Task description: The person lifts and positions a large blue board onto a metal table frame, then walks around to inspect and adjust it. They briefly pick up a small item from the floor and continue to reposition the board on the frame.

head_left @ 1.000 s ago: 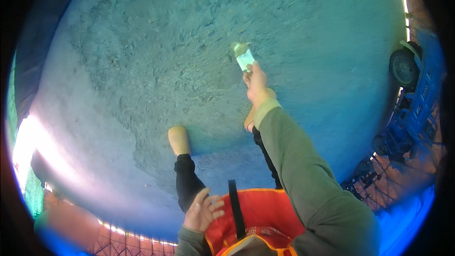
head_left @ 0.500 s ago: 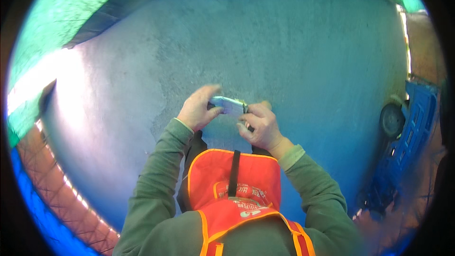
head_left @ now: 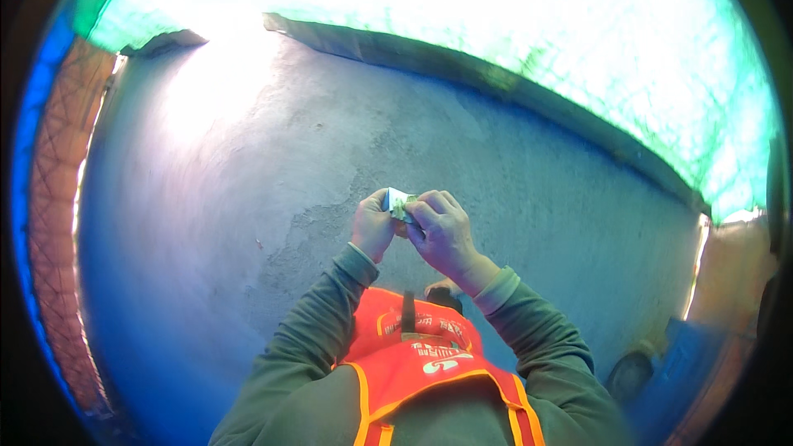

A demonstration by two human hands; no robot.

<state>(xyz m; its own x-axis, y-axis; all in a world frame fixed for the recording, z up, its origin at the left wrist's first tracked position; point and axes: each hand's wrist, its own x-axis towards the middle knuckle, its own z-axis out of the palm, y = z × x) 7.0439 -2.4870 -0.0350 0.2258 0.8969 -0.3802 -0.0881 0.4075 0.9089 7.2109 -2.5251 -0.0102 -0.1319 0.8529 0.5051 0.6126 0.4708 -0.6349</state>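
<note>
In front of my body, a small pale box-shaped packet point(head_left: 396, 201) with greenish-yellow parts at its right end is held up above the floor. My left hand point(head_left: 373, 228) is closed around its left side. My right hand point(head_left: 444, 233) is bent over its right end, thumb and fingers pinched at the greenish part. The two hands nearly meet, and the fingers hide much of the packet. What exactly it contains is too small to make out.
I stand on a grey concrete floor point(head_left: 529, 198) with a rough patch ahead. Bright green sheeting point(head_left: 512, 16) closes off the far side above a dark low edge point(head_left: 496, 83). A brown wall point(head_left: 62, 223) runs along the left. A blue wheeled vehicle point(head_left: 673, 376) stands at the lower right.
The view has swung to the right and up, showing more green sheeting. My right hand has come closer to the left, over the packet, which now shows less of its long side.
</note>
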